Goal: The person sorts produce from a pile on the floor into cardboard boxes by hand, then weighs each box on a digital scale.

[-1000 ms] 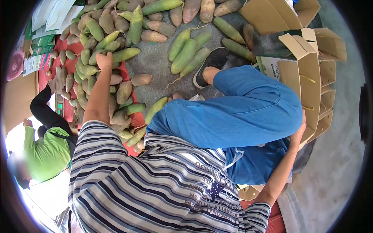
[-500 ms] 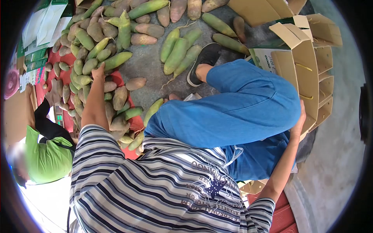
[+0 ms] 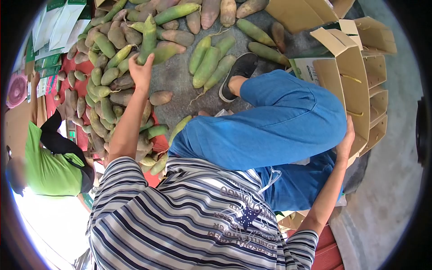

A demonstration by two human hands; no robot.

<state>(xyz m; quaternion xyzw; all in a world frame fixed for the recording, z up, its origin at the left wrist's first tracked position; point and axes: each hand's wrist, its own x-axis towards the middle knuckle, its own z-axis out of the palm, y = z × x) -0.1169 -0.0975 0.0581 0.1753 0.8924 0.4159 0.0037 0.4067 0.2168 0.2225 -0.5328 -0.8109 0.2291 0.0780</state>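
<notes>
My left hand [image 3: 141,72] reaches into the pile of radishes. Its thumb and fingers close around the lower end of a green radish [image 3: 149,38] that points away from me. Just right of the fingers lies another green radish [image 3: 165,51] with a brownish one behind it. Several smaller green radishes [image 3: 108,76] lie to the left of my wrist. My right hand [image 3: 346,137] rests flat along the outside of my blue-trousered knee [image 3: 330,114], beside an open cardboard box [image 3: 353,85]. It holds nothing that I can see, and some of its fingers are hidden.
Several green radishes [image 3: 208,66] lie on the dark floor near my shoe [image 3: 243,69]. More cardboard boxes [image 3: 375,74] stand at the right. A person in a green shirt [image 3: 54,164] is at the left, near white-and-green cartons [image 3: 60,27].
My left hand has moved away from me and to the right, onto another radish. The green radish beside it earlier now lies farther right. My right hand stays at my knee.
</notes>
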